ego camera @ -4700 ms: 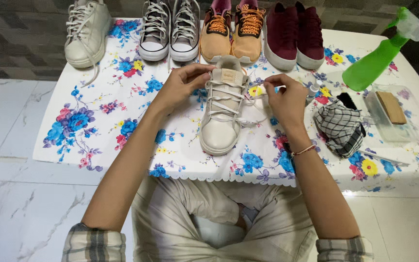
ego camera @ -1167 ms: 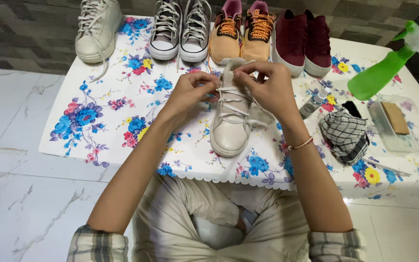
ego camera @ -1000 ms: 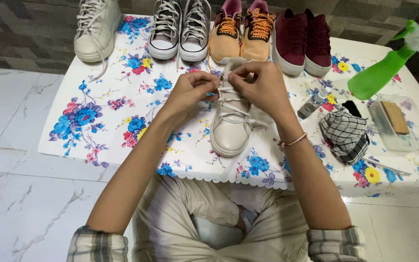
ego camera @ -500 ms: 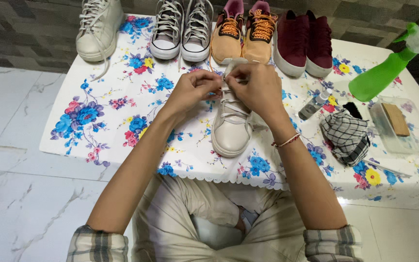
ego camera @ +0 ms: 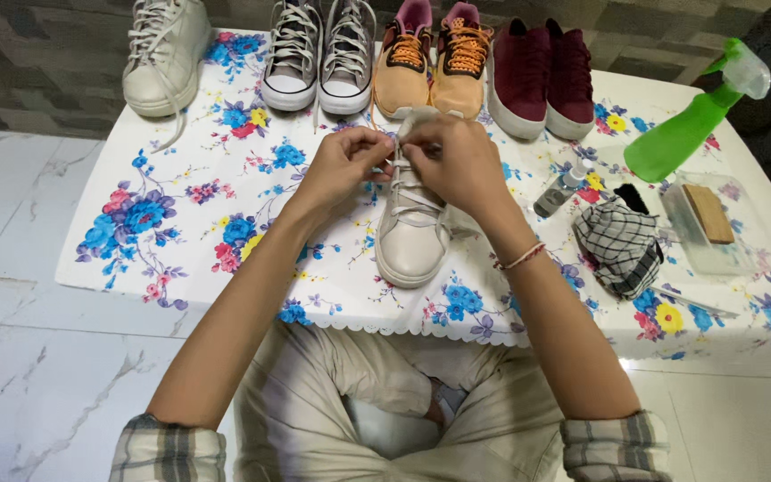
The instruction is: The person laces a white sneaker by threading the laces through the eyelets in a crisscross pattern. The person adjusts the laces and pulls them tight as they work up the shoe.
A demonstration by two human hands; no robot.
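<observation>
While both hands work at its top:
Shoe: cream-white sneaker point(ego camera: 410, 236), toe toward the person, mid-table on the floral cloth point(ego camera: 180, 214).
Left hand point(ego camera: 343, 167): fingers pinched on a white lace.
Right hand point(ego camera: 457, 161): fingers closed on the tongue and lace.
Beside: checked rag point(ego camera: 619, 247).

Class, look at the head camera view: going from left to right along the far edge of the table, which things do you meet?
White sneaker → grey high-top pair → orange pair → maroon pair → green spray bottle.
</observation>
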